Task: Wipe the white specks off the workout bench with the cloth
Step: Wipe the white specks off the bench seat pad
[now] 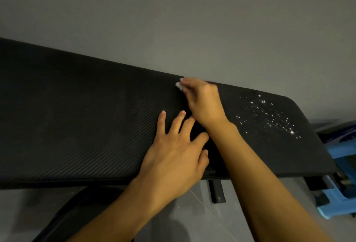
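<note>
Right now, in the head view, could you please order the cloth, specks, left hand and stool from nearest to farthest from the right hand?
1. Cloth, in the grip of the right hand.
2. Left hand, just below it, fingers beside its wrist.
3. Specks, to its right on the bench.
4. Stool, far right, past the bench's end.

The black ribbed bench [77,116] spans 9 to 4 o'clock, with white specks [269,118] scattered at its 3 o'clock end. Mid-pad the left hand [173,157] lies flat. The right hand [202,101] presses a cloth [179,85] toward 12 o'clock.
</note>
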### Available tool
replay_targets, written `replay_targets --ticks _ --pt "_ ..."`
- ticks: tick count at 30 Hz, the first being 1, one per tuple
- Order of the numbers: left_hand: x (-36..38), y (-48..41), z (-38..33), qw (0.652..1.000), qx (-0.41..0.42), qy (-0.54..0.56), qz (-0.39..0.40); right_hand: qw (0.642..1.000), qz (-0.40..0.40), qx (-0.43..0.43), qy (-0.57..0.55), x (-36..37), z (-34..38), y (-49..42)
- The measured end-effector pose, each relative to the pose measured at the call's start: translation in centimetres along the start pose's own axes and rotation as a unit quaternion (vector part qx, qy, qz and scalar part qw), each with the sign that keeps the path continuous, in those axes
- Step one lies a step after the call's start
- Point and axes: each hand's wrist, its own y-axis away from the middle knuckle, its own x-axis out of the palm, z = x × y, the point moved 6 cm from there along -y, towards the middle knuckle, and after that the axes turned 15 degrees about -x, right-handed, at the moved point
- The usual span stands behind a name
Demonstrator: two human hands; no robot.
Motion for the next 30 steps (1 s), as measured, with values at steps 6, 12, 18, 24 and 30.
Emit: replay_targets --ticks 6,12,18,24,30 --pt "-0.2 0.2 0.0 1.0 0.003 0.002 0.001 0.999 -0.007 0.014 0.03 -0.4 -1.4 -0.2" --pt "-0.6 0.4 0.2 1.0 0.005 0.021 0.004 1.0 -0.007 0.015 0.015 -0.5 -0.2 1.7" --pt "-1.1 0.5 0.3 0.999 0.014 0.03 0.021 0.998 -0.015 0.055 0.024 -4.1 1.8 10.9" --pt "-1.4 0.5 0.1 0.999 0.014 0.014 0.049 0.996 -0.017 0.075 0.039 -5.5 3.3 16.1" --pt "-0.5 0.3 -1.1 0.999 -0.002 -0.017 0.032 0.994 -0.031 0.065 0.087 -6.3 -0.4 16.5"
